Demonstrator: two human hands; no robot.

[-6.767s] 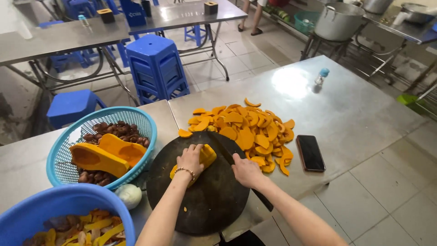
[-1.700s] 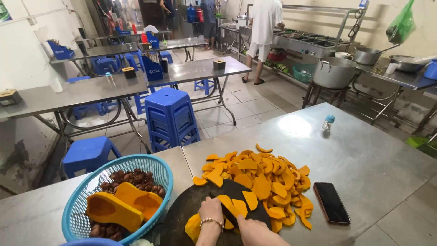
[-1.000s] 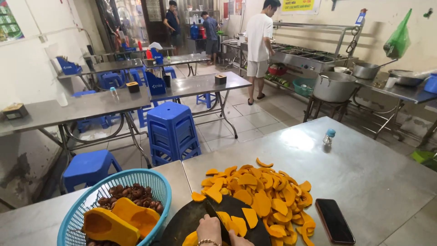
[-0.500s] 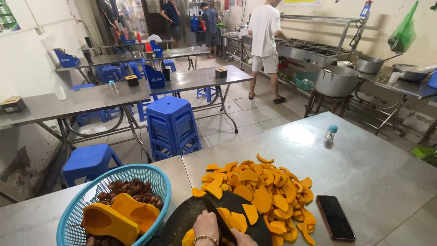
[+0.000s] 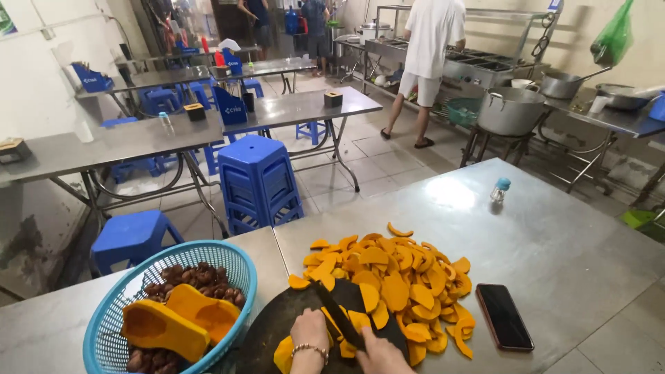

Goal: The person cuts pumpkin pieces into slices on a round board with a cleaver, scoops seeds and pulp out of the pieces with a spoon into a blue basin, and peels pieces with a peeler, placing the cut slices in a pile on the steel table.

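Squash being sliced on a dark board on a steel tabletop (image 5: 554,235).

The left hand (image 5: 309,332) presses on a squash piece (image 5: 285,353) on the board (image 5: 277,322); the right hand (image 5: 377,354) has its grip on a knife (image 5: 336,315) angled across it. A slice pile (image 5: 395,284) lies just beyond, a phone (image 5: 503,316) to its right, a small jar (image 5: 499,190) farther back. A blue basket (image 5: 104,325) at left holds squash halves (image 5: 180,322). Stacked stools (image 5: 258,183) stand behind; a person (image 5: 429,62) works at a far counter.
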